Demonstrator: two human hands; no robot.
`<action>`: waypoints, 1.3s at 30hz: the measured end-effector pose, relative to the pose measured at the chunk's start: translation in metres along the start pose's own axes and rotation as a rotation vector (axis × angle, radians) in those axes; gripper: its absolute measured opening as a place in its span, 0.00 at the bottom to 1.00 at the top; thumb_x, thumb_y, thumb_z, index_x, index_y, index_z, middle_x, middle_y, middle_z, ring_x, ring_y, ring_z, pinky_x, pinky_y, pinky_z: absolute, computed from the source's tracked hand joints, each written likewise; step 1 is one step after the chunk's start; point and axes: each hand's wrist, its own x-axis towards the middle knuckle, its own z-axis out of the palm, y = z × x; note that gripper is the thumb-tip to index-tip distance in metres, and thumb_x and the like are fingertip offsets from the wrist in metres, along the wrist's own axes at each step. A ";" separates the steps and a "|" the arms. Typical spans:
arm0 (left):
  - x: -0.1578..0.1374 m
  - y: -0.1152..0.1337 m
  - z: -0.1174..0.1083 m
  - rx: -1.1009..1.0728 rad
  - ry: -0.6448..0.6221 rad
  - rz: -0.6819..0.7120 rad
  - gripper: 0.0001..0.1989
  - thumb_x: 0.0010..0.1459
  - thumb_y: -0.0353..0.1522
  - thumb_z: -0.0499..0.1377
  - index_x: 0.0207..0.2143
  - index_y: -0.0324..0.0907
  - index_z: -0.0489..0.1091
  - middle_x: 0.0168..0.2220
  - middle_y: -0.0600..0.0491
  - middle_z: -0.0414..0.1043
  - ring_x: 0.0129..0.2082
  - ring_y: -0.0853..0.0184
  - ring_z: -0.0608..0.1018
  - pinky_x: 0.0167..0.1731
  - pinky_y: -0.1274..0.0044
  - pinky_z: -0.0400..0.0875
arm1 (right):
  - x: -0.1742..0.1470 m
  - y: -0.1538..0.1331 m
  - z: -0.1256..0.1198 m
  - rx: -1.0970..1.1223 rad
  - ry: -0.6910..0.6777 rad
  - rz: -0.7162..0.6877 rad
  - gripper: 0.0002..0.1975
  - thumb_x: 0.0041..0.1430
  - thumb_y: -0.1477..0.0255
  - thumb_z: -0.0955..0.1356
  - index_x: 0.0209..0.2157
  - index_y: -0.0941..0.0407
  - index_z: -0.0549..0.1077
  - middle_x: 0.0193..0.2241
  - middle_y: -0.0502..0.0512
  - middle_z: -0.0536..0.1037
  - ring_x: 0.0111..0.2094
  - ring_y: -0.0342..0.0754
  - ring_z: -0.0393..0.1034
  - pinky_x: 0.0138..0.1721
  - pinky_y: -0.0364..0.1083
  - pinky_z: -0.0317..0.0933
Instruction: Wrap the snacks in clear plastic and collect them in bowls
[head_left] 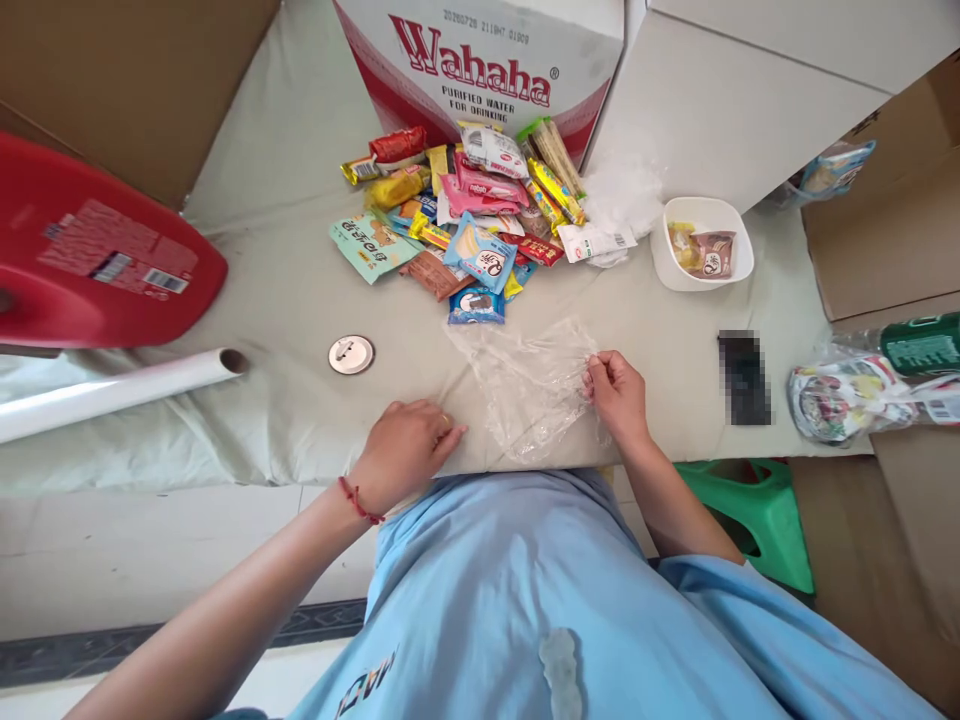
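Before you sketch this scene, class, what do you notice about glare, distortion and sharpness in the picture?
Head view: small glints on the clear plastic bag; head view: likely wide-angle stretching toward the edges; head view: square blocks mask the dark object at right; head view: lettering on the Wahaha carton is legible.

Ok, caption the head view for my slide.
Right hand pinches a clear plastic bag near wrapped snacks; left hand at the table edge.
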 end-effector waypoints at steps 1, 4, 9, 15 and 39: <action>-0.003 0.009 -0.004 -0.012 0.084 -0.053 0.23 0.63 0.43 0.58 0.17 0.46 0.61 0.19 0.52 0.62 0.24 0.62 0.65 0.32 0.69 0.60 | -0.002 0.001 0.001 -0.011 0.000 -0.009 0.15 0.64 0.55 0.68 0.35 0.52 0.71 0.25 0.47 0.73 0.22 0.44 0.67 0.24 0.44 0.62; 0.004 0.052 -0.003 -0.207 0.349 -0.190 0.15 0.66 0.41 0.58 0.27 0.46 0.68 0.25 0.54 0.66 0.28 0.64 0.70 0.32 0.71 0.64 | -0.011 -0.002 0.012 -0.021 -0.014 -0.058 0.15 0.66 0.55 0.67 0.36 0.52 0.71 0.24 0.47 0.73 0.22 0.44 0.67 0.26 0.45 0.63; 0.043 0.090 0.054 -0.469 0.535 -0.260 0.11 0.68 0.38 0.54 0.48 0.43 0.68 0.50 0.44 0.73 0.53 0.57 0.76 0.54 0.63 0.72 | -0.027 -0.016 0.039 0.099 -0.107 -0.032 0.16 0.66 0.53 0.66 0.37 0.51 0.69 0.23 0.46 0.72 0.21 0.44 0.67 0.23 0.44 0.61; 0.043 0.045 0.090 0.068 0.251 -0.053 0.31 0.65 0.37 0.57 0.68 0.38 0.61 0.73 0.32 0.55 0.74 0.45 0.56 0.71 0.45 0.35 | -0.013 -0.003 0.014 0.140 -0.012 0.025 0.16 0.65 0.53 0.66 0.36 0.51 0.67 0.23 0.45 0.71 0.20 0.44 0.65 0.21 0.44 0.58; 0.011 0.032 0.032 -1.040 0.371 -0.717 0.18 0.54 0.49 0.66 0.34 0.45 0.70 0.23 0.61 0.63 0.18 0.72 0.63 0.18 0.77 0.56 | 0.003 0.013 -0.017 -0.075 -0.083 -0.008 0.16 0.65 0.54 0.68 0.32 0.52 0.71 0.19 0.45 0.67 0.19 0.44 0.60 0.21 0.44 0.56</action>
